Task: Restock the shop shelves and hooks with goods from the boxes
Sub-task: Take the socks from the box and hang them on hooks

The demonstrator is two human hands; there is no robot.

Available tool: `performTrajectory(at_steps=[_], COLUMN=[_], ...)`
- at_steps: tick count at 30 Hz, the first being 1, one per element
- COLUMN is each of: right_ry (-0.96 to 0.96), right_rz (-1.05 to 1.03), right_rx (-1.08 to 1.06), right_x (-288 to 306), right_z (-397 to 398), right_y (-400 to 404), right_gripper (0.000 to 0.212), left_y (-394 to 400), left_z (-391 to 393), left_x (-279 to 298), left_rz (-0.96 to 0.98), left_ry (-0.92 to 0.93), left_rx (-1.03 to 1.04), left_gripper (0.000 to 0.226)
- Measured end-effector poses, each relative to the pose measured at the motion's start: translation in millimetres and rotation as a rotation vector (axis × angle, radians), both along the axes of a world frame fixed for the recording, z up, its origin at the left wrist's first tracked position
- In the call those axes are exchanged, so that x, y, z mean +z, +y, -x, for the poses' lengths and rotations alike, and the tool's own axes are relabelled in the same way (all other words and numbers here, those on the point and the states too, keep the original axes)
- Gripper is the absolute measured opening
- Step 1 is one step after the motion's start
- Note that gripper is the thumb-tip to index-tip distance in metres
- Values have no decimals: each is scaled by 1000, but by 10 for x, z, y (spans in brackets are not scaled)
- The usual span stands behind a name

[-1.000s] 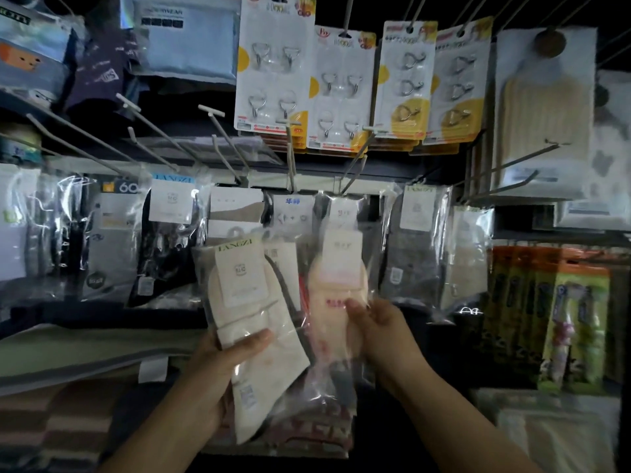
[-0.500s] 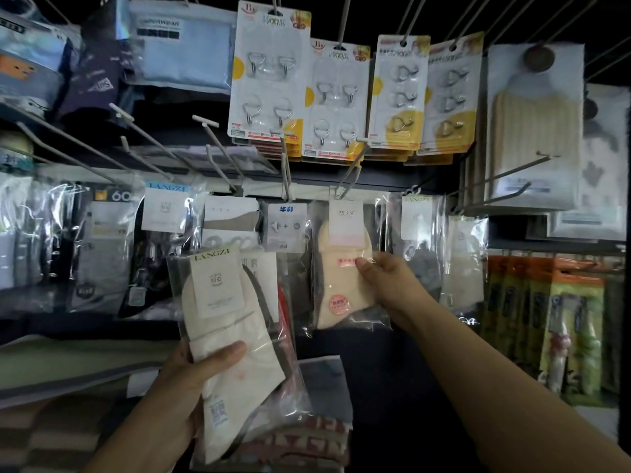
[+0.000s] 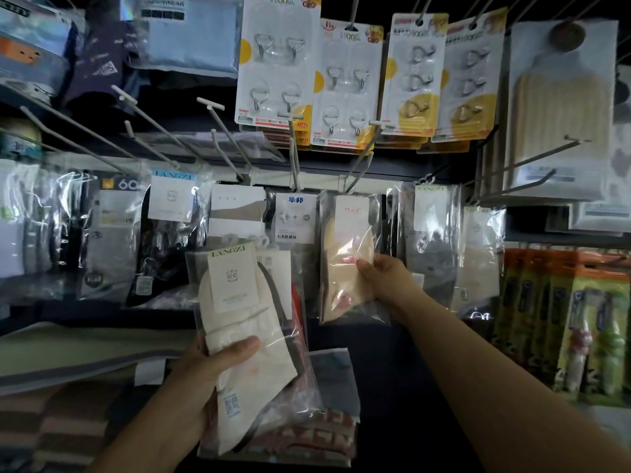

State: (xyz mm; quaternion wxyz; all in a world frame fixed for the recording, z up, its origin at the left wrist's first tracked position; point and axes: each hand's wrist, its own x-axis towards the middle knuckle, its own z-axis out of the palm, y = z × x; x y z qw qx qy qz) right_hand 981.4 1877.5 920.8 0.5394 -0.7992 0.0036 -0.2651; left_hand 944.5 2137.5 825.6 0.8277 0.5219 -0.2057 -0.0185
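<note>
The left hand [image 3: 205,367] grips a stack of bagged socks [image 3: 249,346], thumb curled across the front of the cream pair on top (its card reads LANGZI), with darker and red-patterned packs fanned behind it. The right hand [image 3: 382,278] pinches the right edge of a peach sock pack [image 3: 345,264], which hangs from a metal peg [image 3: 358,165] in the sock row. The two hands are apart, the left lower and nearer the camera, the right arm stretched forward and up.

Just left of the peach pack hangs a blue-labelled sock pack [image 3: 295,218]; just right, a grey sock pack [image 3: 430,240] presses close, so the peg's slot is tight between neighbours. Further left, bare pegs [image 3: 218,131] jut out above more bagged socks [image 3: 112,230]. Above the row hang cards of adhesive hooks [image 3: 276,63], and at far right, green and orange packs [image 3: 580,322]. Folded fabric [image 3: 61,421] lies at lower left.

Compared with a second ago, the peach pack has left the stack and gone up onto the peg; half a second ago the right hand was already on it there, and it has barely shifted since.
</note>
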Motion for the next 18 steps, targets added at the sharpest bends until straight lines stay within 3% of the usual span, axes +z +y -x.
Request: performTrajectory(at_steps=[3,6,8,10,13,14,16,18], right_ry=[25,60,91,105,-90,-116,-3,155], right_rz=[45,-67,1,197,392,388,156,-137], right_rx=[-70,-56,-109,-197,-289,-240,40,328], right_x=[12,-42,-139,-327,-660,-714,-720,-698], right_z=[-127,-203,-155,13,399,506,668,740], right_y=[12,22,44,104,299,370,505,566], right_gripper=[30,35,38,45,40,33,19,32], left_y=[-30,-52,-63,-77,-133,-163,-212,-259], left_z=[-22,7,22,30,14,-4,-14,-43], left_x=[-18,-5,-4,-6,-1,0,21,29], left_rz=[-20,-24,-31,-28,-9,5,29,39], left_ry=[7,-2,-22,-26,6,14,29,34], left_rx=[4,-14,-15,-25,-60,-71,-96,-99], left_gripper=[84,86,95,72,55,51,47,43])
